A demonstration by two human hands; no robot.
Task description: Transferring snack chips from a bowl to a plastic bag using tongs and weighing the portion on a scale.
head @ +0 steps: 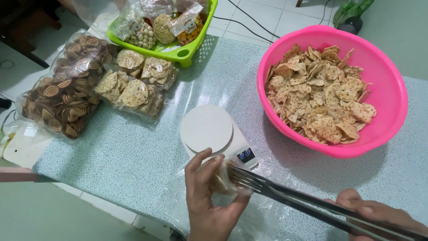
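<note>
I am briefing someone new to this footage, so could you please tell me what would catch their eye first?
The bright pink basin of crackers at the right stands out most. Near the bottom edge, the left hand holds a small clear bag while the right hand pushes metal tongs into it, just below a white kitchen scale.

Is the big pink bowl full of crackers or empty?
Partly full. The pink bowl holds a heap of thin pale crackers covering its bottom, but the heap stays below the rim and bare pink wall shows above it.
</note>
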